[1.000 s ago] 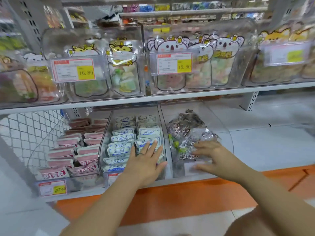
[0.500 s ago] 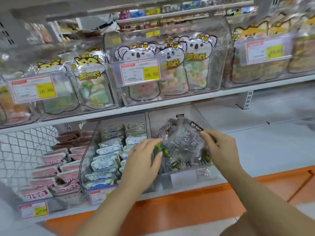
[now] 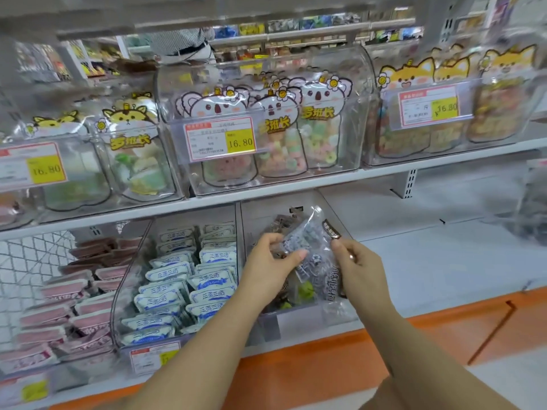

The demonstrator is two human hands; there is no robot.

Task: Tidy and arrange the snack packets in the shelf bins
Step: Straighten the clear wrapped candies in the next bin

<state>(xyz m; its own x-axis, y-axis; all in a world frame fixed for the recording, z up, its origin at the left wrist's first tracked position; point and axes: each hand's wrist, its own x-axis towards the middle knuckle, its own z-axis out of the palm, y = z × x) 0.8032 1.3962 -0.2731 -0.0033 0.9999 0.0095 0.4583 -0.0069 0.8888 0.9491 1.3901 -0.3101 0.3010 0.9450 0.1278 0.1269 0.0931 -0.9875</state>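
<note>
Together, left hand [image 3: 270,269] and right hand [image 3: 359,269] pinching clear snack packet [image 3: 307,241], above bin [image 3: 296,319]

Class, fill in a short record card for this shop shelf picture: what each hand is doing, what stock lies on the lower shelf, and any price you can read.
Place: shop shelves
Left hand: pinches a bunch of clear packets
Right hand: grips the same bunch
Bunch: held over the rightmost bin
Neighbouring stock: blue-and-white packets in rows, pink packets further left
Price: 16.80 on the price tag in front of the koala bags
</note>
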